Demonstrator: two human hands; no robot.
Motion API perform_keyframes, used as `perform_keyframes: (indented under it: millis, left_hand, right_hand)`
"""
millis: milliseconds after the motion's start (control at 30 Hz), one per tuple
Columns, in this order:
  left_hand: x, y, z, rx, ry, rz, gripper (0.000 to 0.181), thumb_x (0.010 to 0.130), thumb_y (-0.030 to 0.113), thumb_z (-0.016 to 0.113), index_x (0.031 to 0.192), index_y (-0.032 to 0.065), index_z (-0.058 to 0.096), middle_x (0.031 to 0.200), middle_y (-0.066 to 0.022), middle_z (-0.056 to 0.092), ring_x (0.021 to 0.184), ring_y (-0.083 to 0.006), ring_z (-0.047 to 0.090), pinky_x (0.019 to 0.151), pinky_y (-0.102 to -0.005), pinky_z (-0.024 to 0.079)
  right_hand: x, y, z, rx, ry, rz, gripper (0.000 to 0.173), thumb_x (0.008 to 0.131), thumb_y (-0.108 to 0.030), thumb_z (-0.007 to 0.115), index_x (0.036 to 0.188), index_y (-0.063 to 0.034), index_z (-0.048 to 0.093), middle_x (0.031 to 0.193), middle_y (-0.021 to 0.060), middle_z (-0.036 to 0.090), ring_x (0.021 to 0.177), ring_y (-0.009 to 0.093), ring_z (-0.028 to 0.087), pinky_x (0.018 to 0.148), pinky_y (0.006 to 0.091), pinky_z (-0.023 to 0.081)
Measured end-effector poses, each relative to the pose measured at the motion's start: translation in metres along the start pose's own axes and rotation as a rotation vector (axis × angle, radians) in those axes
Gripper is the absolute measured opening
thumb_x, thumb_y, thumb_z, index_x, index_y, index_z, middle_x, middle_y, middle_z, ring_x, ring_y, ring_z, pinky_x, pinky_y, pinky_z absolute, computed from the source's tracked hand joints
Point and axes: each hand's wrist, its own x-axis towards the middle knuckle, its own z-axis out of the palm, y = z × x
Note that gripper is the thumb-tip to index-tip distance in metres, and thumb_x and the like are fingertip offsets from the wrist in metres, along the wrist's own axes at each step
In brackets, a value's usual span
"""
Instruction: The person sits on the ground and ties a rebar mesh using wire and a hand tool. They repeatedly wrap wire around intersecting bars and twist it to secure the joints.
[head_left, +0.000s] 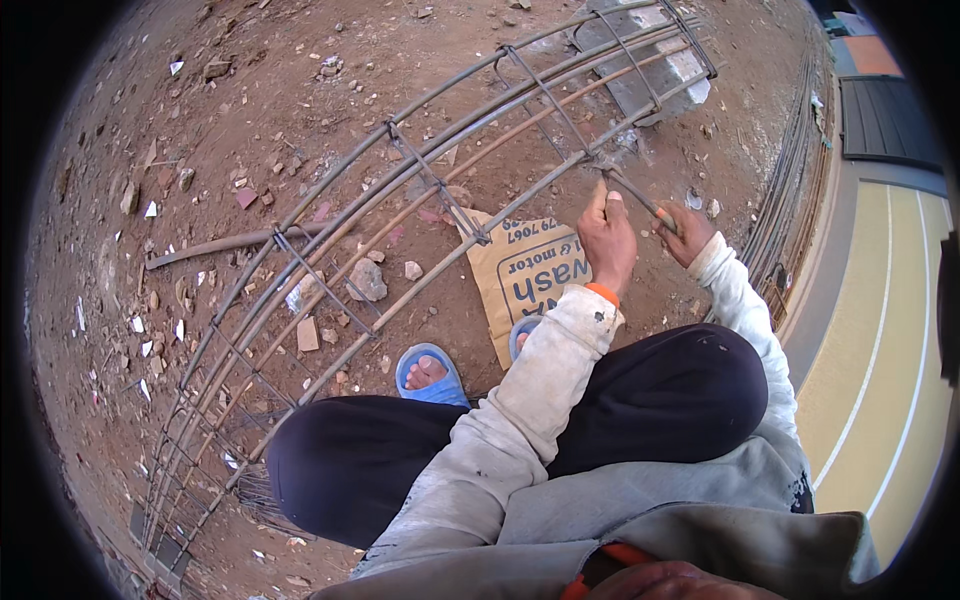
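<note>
My right hand (686, 234) grips a slim metal hand tool (637, 191) with an orange band near the grip. The tool's far end lies close to the near lower bar of a rebar cage (536, 191). Just below that end is my left hand (609, 240), thumb and forefinger drawn together; whatever lies between them is too small to make out. The cage's long bars run from upper right to lower left, with square stirrups (435, 176) around them. Under my left hand, a torn brown paper sack (491, 300) with printing lies on the soil.
A concrete block (637, 67) sits under the cage's upper end. Stones (367, 280) and a loose pipe or bar (210, 246) lie on the dirt. Long rods (780, 165) line a paved strip (862, 337) at right. My sandalled foot (429, 375) is beside the cage.
</note>
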Motion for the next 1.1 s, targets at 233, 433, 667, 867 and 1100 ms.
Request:
perform_keyframes:
  millis: [233, 433, 667, 867, 1100]
  left_hand:
    - [0.004, -0.008, 0.002, 0.053, 0.054, 0.021, 0.044, 0.093, 0.018, 0.053, 0.131, -0.004, 0.051, 0.08, -0.0087, 0.064, 0.069, -0.0146, 0.058, 0.066, -0.0289, 0.047]
    - [0.006, 0.0, -0.005, 0.189, 0.077, 0.128, 0.041, 0.09, 0.02, 0.054, 0.122, -0.0055, 0.057, 0.09, -0.0201, 0.069, 0.08, -0.0293, 0.067, 0.075, -0.0372, 0.049]
    - [0.025, -0.029, -0.008, 0.44, 0.02, 0.358, 0.036, 0.089, 0.024, 0.055, 0.112, -0.0022, 0.064, 0.094, -0.0215, 0.069, 0.086, -0.0345, 0.067, 0.078, -0.0394, 0.05]
    - [0.034, -0.016, 0.018, 0.479, -0.292, 0.075, 0.024, 0.086, 0.018, 0.06, 0.098, -0.0018, 0.066, 0.078, -0.013, 0.07, 0.071, -0.0178, 0.067, 0.067, -0.0337, 0.051]
    - [0.063, 0.009, 0.038, 0.242, -0.327, 0.166, 0.016, 0.089, 0.013, 0.063, 0.099, 0.0013, 0.058, 0.075, -0.0043, 0.065, 0.063, -0.0077, 0.058, 0.055, -0.0221, 0.046]
  right_hand:
    - [0.011, -0.023, 0.012, -0.512, -0.006, 0.345, 0.051, 0.086, -0.055, 0.056, 0.094, -0.0053, 0.063, 0.082, 0.023, 0.066, 0.079, 0.042, 0.064, 0.071, 0.0475, 0.051]
    - [0.008, -0.006, 0.045, -0.336, 0.098, 0.33, 0.042, 0.082, -0.045, 0.062, 0.087, -0.0034, 0.065, 0.077, 0.0239, 0.065, 0.072, 0.042, 0.063, 0.065, 0.0472, 0.051]
    - [-0.004, 0.065, 0.118, 0.326, 0.112, 0.388, 0.049, 0.081, -0.048, 0.064, 0.085, 0.0009, 0.063, 0.081, 0.0279, 0.064, 0.08, 0.042, 0.065, 0.064, 0.0418, 0.048]
    - [0.011, 0.118, 0.124, 0.195, 0.255, 0.607, 0.057, 0.084, -0.055, 0.058, 0.086, 0.0019, 0.061, 0.079, 0.0257, 0.064, 0.082, 0.042, 0.064, 0.072, 0.0463, 0.047]
    - [0.076, 0.076, 0.032, 0.179, 0.712, 0.196, 0.062, 0.091, -0.055, 0.052, 0.122, -0.0012, 0.052, 0.11, 0.0224, 0.062, 0.1, 0.039, 0.061, 0.08, 0.0452, 0.049]
